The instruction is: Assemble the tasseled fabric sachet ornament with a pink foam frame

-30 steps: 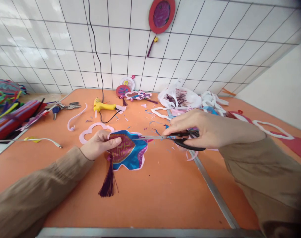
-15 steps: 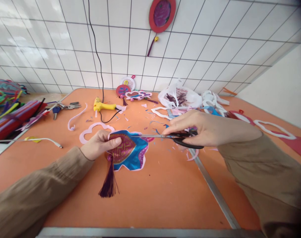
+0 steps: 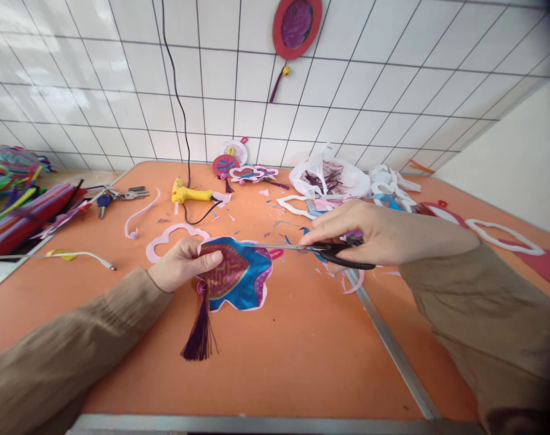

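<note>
My left hand [image 3: 186, 266] pinches the left side of a fabric ornament [image 3: 245, 278], thumb on top. The ornament is blue and purple with a gold pattern and a pale pink edge. A dark purple tassel [image 3: 200, 329] hangs from its lower left, below a small pink bead. At its right edge a pink loop [image 3: 276, 254] sticks out. My right hand [image 3: 351, 232] is closed round the black handles of scissors [image 3: 354, 261]. Their blades lie along the ornament's upper edge and look nearly closed. Part of the handles is hidden behind my fingers.
Behind my left hand lies a pink cloud-shaped frame [image 3: 159, 244]. A yellow glue gun [image 3: 191, 193] with a black cord rests farther back. Keys [image 3: 105, 202], a white cable [image 3: 91, 257], a plastic bag [image 3: 356, 181] and white cut-out rings [image 3: 505, 237] lie around. Scraps litter the orange table [image 3: 275, 368].
The scissors' handles have drawn together and the blades have closed along the ornament's upper edge. My left hand and the ornament have barely moved.
</note>
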Tool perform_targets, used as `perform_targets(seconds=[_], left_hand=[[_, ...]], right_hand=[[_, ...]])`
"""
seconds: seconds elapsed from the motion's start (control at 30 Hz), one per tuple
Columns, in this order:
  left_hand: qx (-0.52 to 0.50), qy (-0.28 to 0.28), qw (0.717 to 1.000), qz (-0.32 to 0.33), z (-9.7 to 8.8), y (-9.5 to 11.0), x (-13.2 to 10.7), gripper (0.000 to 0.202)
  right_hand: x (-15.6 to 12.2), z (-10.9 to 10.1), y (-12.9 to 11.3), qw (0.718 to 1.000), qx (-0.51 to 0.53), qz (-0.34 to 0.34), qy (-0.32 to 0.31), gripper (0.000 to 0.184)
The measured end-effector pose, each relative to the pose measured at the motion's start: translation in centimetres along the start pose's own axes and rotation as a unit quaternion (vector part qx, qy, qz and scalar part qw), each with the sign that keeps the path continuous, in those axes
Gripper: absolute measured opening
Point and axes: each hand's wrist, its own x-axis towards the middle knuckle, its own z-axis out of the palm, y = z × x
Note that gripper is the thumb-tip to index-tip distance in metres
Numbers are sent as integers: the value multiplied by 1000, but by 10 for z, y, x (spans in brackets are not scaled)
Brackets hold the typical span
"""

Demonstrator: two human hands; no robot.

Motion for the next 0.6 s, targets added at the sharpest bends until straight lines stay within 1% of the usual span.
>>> perform_targets(seconds=[0.23,0.4,0.6], left_hand=[[23,-1,1000,1,-1,-1,0,51],[38,7,999,11,1,4,-1,50],[51,-5,998,25,3,10,-1,46]], right_hand=[[1,-1,-2,1000,21,4,-21,27],[0,-1,-4,999,21,35,-24,25],[1,-2,-5,1000,3,19,-17,25]])
